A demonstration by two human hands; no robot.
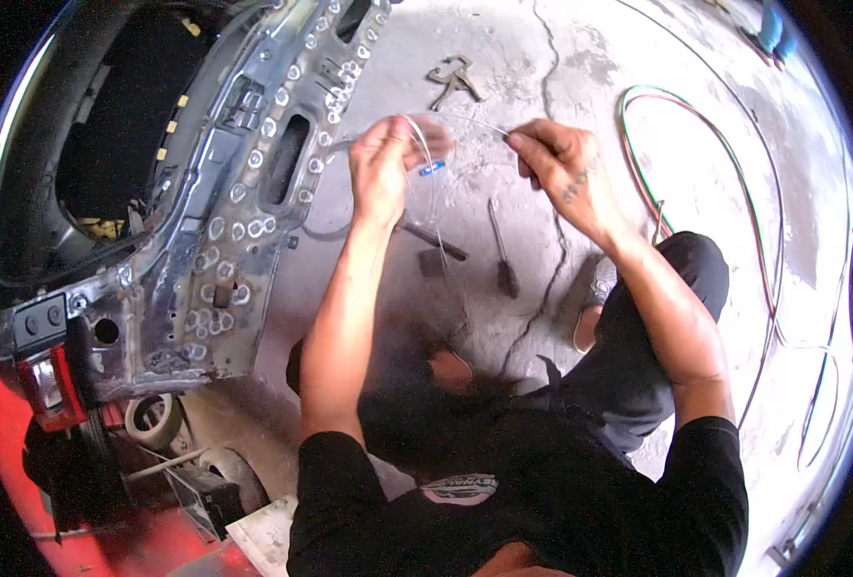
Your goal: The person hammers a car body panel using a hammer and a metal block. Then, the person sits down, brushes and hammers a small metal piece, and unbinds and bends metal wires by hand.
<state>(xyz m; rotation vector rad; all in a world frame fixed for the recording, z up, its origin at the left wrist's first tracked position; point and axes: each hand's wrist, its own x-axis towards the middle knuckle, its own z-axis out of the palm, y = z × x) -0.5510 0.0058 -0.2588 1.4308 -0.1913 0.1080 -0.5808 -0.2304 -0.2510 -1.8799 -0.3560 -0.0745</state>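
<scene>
A thin pale wire (475, 122) runs between my two hands, curving in loops near the left one. My left hand (381, 173) is closed around the looped part, its fingertips partly smeared by motion. My right hand (563, 168) pinches the wire's other end between thumb and fingers. Just below the left fingers a small blue item (432, 168) shows; its kind is unclear. On the concrete floor under my hands lie a long thin tool with a dark handle (506, 279) and a dark bar-like tool (434, 240).
A bare-metal car body panel (244, 192) with many round weld spots stands at left. Locking pliers (453, 81) lie on the floor ahead. Red and green hoses (734, 163) loop at right. Ring-shaped rolls (154, 421) sit lower left. Another person's feet (771, 46) show at far right.
</scene>
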